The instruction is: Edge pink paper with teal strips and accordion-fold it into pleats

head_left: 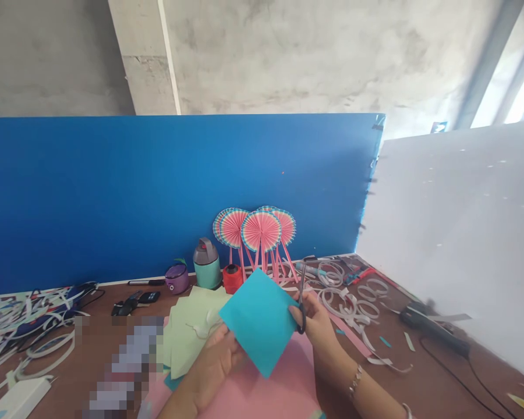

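Note:
My left hand (216, 364) is closed on the lower left edge of a turquoise paper square (259, 320), holding it up over the table like a diamond. Fingers of my right hand (317, 320) are through the handles of a pair of scissors (301, 294), whose blades point up beside the paper's right corner. Below the hands lie pale green sheets (186, 329) and a pink sheet (253, 396).
Pink pleated paper fans (255, 233) lean against the blue board (157, 192). A teal bottle (206, 265), a purple pot (177, 278) and a red thread spool (232, 278) stand near them. White paper strips (21, 326) and rings (349, 291) lie around; a glue gun (432, 329) lies on the right.

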Available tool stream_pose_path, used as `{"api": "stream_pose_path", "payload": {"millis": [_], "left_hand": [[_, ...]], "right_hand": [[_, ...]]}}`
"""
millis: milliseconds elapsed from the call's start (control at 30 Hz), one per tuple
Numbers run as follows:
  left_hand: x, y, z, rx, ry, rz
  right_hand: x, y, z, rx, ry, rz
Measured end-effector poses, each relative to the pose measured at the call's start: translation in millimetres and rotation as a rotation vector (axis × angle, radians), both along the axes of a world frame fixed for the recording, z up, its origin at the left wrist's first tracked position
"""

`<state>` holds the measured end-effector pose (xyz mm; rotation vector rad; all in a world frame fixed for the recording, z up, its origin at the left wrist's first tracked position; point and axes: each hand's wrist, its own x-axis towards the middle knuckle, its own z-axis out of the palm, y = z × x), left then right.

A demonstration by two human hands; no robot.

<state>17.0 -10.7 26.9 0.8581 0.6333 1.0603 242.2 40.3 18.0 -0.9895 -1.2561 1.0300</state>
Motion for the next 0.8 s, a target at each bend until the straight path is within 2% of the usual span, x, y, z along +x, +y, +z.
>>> {"api": "stream_pose_path", "payload": {"millis": [67,133,200,267,433,567,667,800], "left_hand": [[7,1,-6.5,-0.027,0.084,0.065],[10,5,-13.0,-0.039,0.158,0.213],[7,9,-17.4,-0.038,0.219,0.343],[-1,13,-18.1,-0.049,0.285,0.412],[-22,17,-8.3,-0.135,0.321,0.667],[-31,20,-4.5,-0.118,0.307,0.743],[-33,21,-4.8,-0.116,0.343,0.779],[-30,19,-2.6,-0.109,0.331,0.780]], "right_hand": [[-3,-3,-1.5,0.033,-0.036,0.017],[-5,-7,-4.4,0.064,-0.098,0.066],[-7,-9,-7.0,0.097,-0.191,0.097],[-7,-11,-8.2,0.103,-0.266,0.115],[-3,-10,-5.6,-0.071,-0.169,0.267],[2,-9,-1.0,-0.187,-0.195,0.432],[3,-12,1.3,-0.209,-0.241,0.556],[0,-15,1.8,-0.210,-0.283,0.601]]}}
